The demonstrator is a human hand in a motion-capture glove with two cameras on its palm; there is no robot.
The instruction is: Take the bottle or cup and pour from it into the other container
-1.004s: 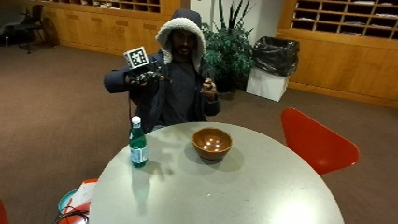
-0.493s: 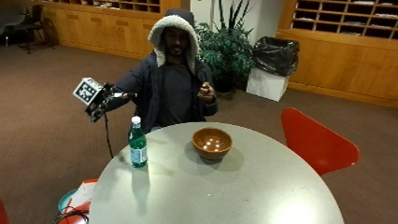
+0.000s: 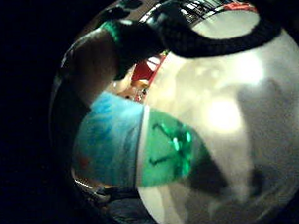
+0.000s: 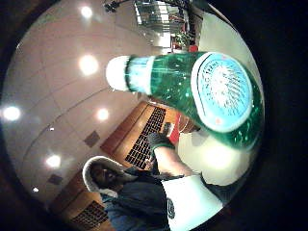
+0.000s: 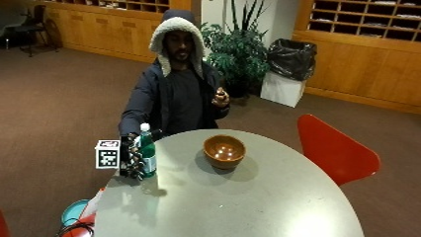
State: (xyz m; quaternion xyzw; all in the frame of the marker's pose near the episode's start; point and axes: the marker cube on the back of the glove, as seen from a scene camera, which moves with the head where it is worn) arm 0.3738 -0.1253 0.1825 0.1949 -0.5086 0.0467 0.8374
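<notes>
Left of centre in the outside view, the gloved right hand (image 5: 131, 160) is at the green bottle (image 5: 147, 154), fingers curled round its lower body near the tabletop's (image 5: 263, 207) left edge. The bottle stands upright on the tabletop, white cap on top, pale blue label across its middle. The thumb-side palm view has the bottle (image 4: 192, 94) filling the frame, close against the palm. In the little-finger-side view its green glass and blue label (image 3: 141, 147) sit right by the camera, with the pale tabletop (image 3: 248, 118) beyond. The brown bowl (image 5: 224, 151) rests just above the frame's centre, well apart from the bottle to its right. The person's bare left hand (image 5: 220, 97) is raised at chest height, touching neither the bottle nor the bowl. A red chair (image 5: 332, 150) stands at the tabletop's right side.
</notes>
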